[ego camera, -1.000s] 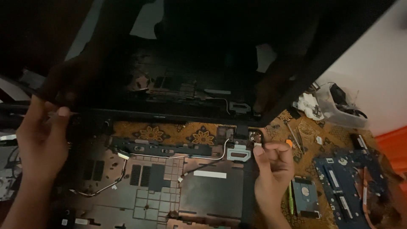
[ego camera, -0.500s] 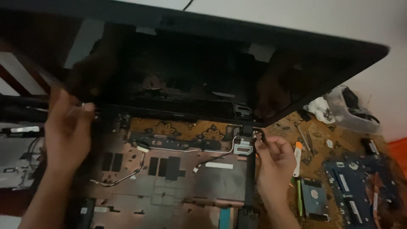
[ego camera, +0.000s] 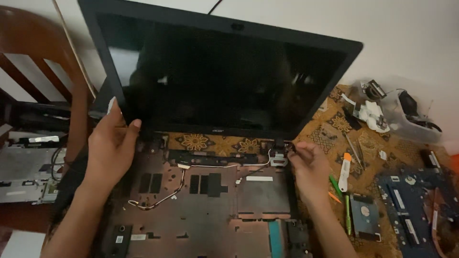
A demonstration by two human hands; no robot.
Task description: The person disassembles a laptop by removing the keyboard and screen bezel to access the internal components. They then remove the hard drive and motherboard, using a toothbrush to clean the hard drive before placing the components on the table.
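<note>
Since a second ago the laptop screen panel [ego camera: 224, 76] has swung up from a low, forward-leaning tilt to stand almost upright, its whole black face and top bezel now in view against the pale wall. Both hands have kept to its lower corners through the swing. Judged from that, the lid is being steadied or worked at its hinges while the base lies stripped beneath it.

The left hand [ego camera: 111, 145] sits at the panel's lower left corner, thumb raised against the bezel edge and the fingers curled around behind it, so it grips the corner rather than lying flat. The right hand [ego camera: 310, 168] is at the lower right hinge [ego camera: 279, 155]; its fingertips are bunched together in a pinch at the hinge bracket, though what exactly lies between them is too small to tell.

The panel is dark and glossy, reflecting the room faintly, with a slim black frame and a small camera dot in the top centre. It stands at the far edge of the open laptop base [ego camera: 210, 205], a brownish plastic shell with bare cut-outs and a thin cable [ego camera: 167, 193] looping across it.

To the right on the patterned cloth [ego camera: 334, 126] lie a white and orange pry tool [ego camera: 344, 171], a hard drive [ego camera: 364, 216], a blue circuit board [ego camera: 406, 205] and a clear plastic tub [ego camera: 411, 119] of odds and ends. A wooden chair [ego camera: 28, 43] stands at the left
</note>
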